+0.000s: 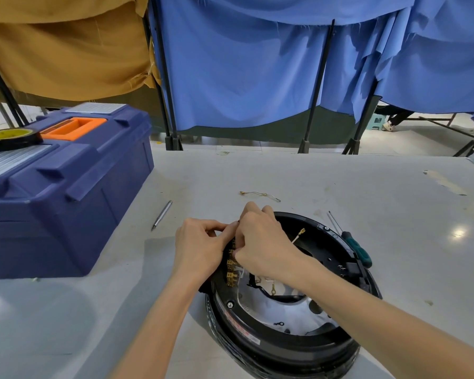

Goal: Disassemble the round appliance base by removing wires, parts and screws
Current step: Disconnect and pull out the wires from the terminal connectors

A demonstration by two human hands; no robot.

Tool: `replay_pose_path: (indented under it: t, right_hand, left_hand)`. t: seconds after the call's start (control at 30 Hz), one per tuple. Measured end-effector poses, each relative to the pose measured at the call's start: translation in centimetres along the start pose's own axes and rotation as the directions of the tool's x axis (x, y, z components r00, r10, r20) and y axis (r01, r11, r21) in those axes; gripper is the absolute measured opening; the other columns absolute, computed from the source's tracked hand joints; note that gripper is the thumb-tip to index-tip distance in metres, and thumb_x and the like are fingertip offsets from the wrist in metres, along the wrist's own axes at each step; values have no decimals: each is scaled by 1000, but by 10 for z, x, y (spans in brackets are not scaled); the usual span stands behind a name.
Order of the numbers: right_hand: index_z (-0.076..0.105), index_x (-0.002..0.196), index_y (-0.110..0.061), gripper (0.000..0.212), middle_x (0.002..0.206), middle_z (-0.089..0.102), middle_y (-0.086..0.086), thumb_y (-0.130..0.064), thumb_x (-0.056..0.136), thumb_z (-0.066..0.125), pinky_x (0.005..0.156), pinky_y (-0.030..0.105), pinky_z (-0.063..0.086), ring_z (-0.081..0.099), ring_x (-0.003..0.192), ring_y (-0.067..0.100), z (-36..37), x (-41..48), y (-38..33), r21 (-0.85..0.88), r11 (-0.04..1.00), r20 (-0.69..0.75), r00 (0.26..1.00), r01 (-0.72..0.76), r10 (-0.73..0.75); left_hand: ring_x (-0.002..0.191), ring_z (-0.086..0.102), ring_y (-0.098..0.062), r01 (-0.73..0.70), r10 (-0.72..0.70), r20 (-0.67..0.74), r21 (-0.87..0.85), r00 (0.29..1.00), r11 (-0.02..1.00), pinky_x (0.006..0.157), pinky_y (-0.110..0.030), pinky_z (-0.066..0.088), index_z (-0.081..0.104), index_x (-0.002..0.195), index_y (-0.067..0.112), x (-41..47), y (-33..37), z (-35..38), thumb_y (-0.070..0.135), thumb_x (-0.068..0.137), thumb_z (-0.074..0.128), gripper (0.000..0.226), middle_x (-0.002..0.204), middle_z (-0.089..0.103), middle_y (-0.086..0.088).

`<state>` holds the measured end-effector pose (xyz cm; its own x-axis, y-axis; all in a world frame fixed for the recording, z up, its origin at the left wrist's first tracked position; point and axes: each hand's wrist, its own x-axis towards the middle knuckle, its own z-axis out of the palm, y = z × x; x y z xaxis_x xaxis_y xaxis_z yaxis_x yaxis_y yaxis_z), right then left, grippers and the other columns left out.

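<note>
The round black appliance base (282, 348) lies upside down on the grey table, its shiny metal inside showing. A row of brass terminals (231, 269) runs along its left inner rim. My left hand (200, 247) grips that left rim from outside. My right hand (260, 242) reaches in from the right and pinches at the top terminals; whatever is between its fingertips is hidden. A loose wire with a brass connector (298, 235) sticks up inside the base. One removed wire (260, 195) lies on the table beyond the hands.
A green-handled screwdriver (356, 248) rests on the base's right rim. A silver pen-like tool (162, 214) lies to the left. A blue toolbox (60, 187) with a tape roll (10, 138) on top stands at far left. Blue and tan curtains hang behind.
</note>
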<state>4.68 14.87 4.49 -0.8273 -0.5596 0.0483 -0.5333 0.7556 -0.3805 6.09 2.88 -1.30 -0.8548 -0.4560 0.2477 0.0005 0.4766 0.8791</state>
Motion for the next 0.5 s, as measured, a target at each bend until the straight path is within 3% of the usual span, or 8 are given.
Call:
replay_pose_path:
  t: [0.1, 0.33, 0.5]
  right_hand:
    - [60, 75, -3, 6, 105, 45, 8, 2, 74, 56, 89, 45, 43, 37, 102, 29, 0, 2, 0, 65, 997, -15, 999, -31, 32]
    - [65, 72, 0, 4, 106, 47, 6, 1, 75, 63, 85, 41, 44, 37, 101, 27, 3, 7, 6, 128, 991, -42, 998, -47, 53]
    - [63, 69, -3, 9, 107, 49, 4, 1, 77, 62, 74, 29, 36, 40, 103, 25, 8, 9, 12, 177, 983, -7, 999, -48, 50]
  left_hand:
    - [36, 34, -9, 3, -3, 5, 20, 1000, 1000, 40, -17, 26, 73, 59, 30, 1, 0, 0, 41, 82, 73, 25, 33, 39, 7]
    - [36, 31, -11, 4, -4, 12, 21, 1000, 1000, 38, -17, 23, 76, 66, 25, 1, 1, -1, 42, 82, 73, 24, 32, 35, 5]
    - [36, 31, -11, -12, 12, 0, 21, 1000, 1000, 39, -18, 24, 77, 68, 24, 0, 1, -1, 41, 82, 73, 22, 32, 36, 5]
